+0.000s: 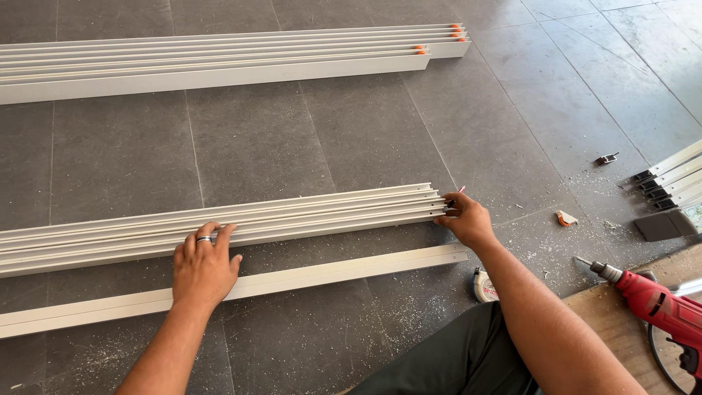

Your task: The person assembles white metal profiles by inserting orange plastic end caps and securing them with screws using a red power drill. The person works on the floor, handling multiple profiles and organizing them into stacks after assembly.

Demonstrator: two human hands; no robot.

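A person's left hand [203,265] lies flat, fingers spread, on a bundle of pale metal rails [241,222] on the grey tiled floor [292,139]. The right hand [466,217] grips the bundle's squared end, fingers curled against it. A single rail [307,276] lies just beside, nearer the person. A second stack [219,62] sits well apart, with bare floor between. To the right lie a tape measure [485,285], a red drill [658,303], more rail ends [669,179] and scattered swarf.

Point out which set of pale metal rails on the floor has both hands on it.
The middle bundle: the left hand lies flat on it, the right hand grips its end. The far stack and the single strip lie untouched.
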